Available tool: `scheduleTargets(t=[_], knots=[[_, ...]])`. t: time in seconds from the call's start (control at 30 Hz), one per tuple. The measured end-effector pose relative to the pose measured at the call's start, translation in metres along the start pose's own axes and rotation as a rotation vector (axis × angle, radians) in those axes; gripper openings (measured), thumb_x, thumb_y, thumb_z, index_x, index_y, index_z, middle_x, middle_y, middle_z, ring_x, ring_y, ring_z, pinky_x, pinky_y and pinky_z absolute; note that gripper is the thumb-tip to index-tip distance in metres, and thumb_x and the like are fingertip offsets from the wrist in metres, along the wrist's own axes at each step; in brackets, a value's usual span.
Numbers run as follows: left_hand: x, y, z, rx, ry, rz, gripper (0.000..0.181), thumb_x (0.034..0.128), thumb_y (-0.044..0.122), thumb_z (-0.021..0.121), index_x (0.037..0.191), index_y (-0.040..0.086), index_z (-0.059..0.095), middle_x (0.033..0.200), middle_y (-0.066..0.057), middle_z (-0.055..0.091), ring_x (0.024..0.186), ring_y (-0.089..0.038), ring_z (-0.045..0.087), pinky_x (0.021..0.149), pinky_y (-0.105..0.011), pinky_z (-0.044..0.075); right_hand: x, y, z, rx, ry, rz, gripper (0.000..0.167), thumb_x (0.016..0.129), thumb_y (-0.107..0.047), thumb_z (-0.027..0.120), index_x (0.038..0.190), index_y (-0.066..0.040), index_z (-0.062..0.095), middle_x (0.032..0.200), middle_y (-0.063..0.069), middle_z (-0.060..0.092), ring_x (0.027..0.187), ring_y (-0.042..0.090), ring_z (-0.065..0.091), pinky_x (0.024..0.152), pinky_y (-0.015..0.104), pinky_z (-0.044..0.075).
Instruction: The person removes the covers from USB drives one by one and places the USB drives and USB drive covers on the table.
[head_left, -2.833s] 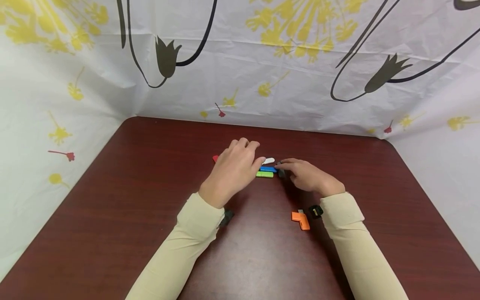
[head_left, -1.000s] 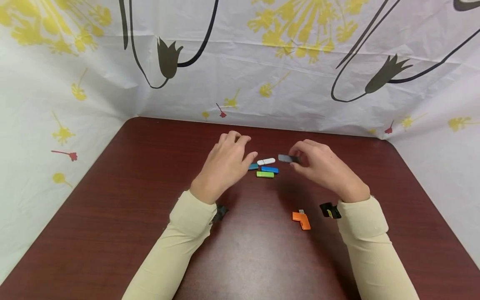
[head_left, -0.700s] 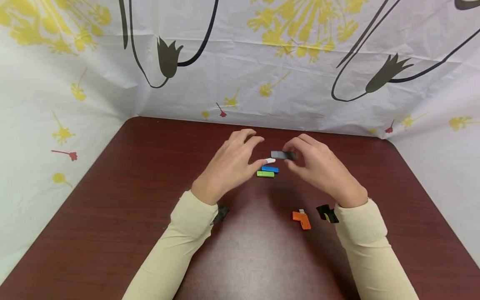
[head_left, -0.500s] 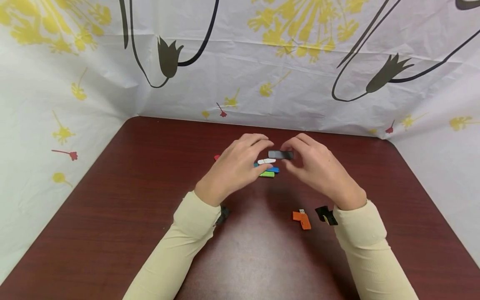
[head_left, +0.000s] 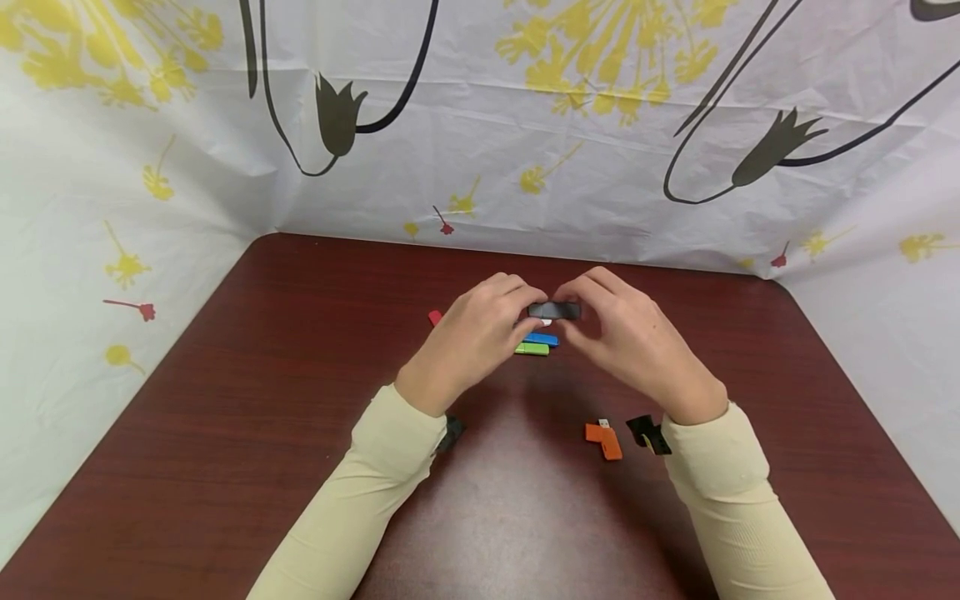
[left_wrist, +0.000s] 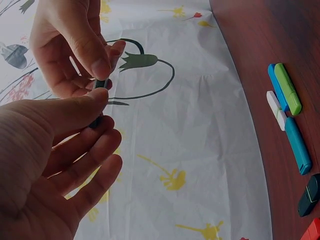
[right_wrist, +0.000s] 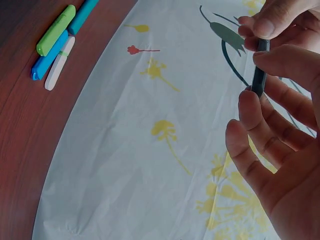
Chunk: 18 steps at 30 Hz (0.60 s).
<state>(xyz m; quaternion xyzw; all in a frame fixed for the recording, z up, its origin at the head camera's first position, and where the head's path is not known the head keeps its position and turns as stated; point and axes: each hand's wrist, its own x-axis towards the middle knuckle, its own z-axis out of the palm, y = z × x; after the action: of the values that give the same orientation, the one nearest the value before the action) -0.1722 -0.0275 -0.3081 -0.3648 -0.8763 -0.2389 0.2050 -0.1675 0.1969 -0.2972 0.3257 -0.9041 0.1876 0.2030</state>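
A dark grey USB stick [head_left: 555,311] is held level above the table between both hands. My left hand [head_left: 476,333] pinches its left end with thumb and fingers. The other end is pinched by my right hand [head_left: 633,342]. In the left wrist view the thumb of my left hand [left_wrist: 60,145] lies on the stick [left_wrist: 100,84]. The right wrist view has the stick [right_wrist: 259,75] upright in the picture, gripped by my right hand [right_wrist: 280,125] and, at its top end, by the other hand.
On the table [head_left: 300,333] lie a green stick [head_left: 532,349], a blue one [head_left: 542,339], a partly hidden white one [left_wrist: 276,110], a teal one [left_wrist: 298,145], a black one [left_wrist: 309,195] and a red one [head_left: 435,317]. An orange stick [head_left: 604,440] lies nearer. White sheeting [head_left: 450,125] stands behind.
The right hand has lifted the dark grey stick and carried it left. My left hand has moved right and taken hold of its left end.
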Motion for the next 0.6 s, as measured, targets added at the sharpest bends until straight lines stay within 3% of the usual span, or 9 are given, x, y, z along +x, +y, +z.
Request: scheduleTargets(t=[0.27,0.6], knots=[[-0.0011,-0.0016,-0.0002,-0.029,0.015,0.002,0.022,0.1006,0.018,0.078,0.118,0.003,0.079,0.110,-0.008,0.075,0.103,-0.022,0.067,0.093,-0.030,0.061,-0.0005,0.0003,-0.0001,-0.010,0.015,-0.045,0.029,0.089,-0.003,0.086,0.115,-0.009,0.076,0.110,0.005,0.068,0.087,0.016,0.060,0.073,0.037,0.053],[-0.0003,0.0006,-0.0003,-0.055,0.057,-0.020,0.020,0.0999,0.018,0.079,0.113,0.003,0.080,0.107,-0.007,0.078,0.099,-0.022,0.068,0.089,-0.031,0.060,-0.0012,-0.0012,-0.0003,-0.016,0.018,-0.041,0.029,0.088,-0.003,0.086,0.114,-0.009,0.075,0.112,0.005,0.069,0.086,0.016,0.063,0.072,0.037,0.055]])
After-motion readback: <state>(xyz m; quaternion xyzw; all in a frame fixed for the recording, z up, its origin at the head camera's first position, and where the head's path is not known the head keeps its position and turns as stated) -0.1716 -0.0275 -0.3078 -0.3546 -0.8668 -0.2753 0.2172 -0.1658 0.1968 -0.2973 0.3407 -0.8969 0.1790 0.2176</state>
